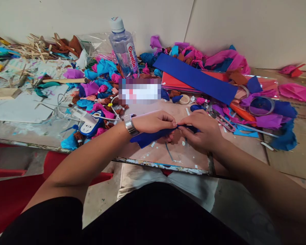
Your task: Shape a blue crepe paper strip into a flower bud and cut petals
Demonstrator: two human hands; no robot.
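Observation:
Over the front of the table, my left hand (156, 123) and my right hand (202, 129) meet at their fingertips. Both pinch a strip of dark blue crepe paper (150, 136). Its wide loose end hangs out to the left beneath my left hand, and it narrows where the fingertips meet. A short part shows under my right hand's fingers. Just behind the hands lie a small dark blue paper bundle (197, 107) and a cream-coloured ring (184, 99). A box cutter (223, 122) rests to the right of my right hand.
A water bottle (123, 51) stands behind, among crumpled coloured paper pieces. A blue-and-white power strip (91, 126) with cables sits at left. A flat blue paper strip (196, 78) lies over red sheets. A tape roll (261, 105) is at right; wooden sticks (37, 47) are piled far left.

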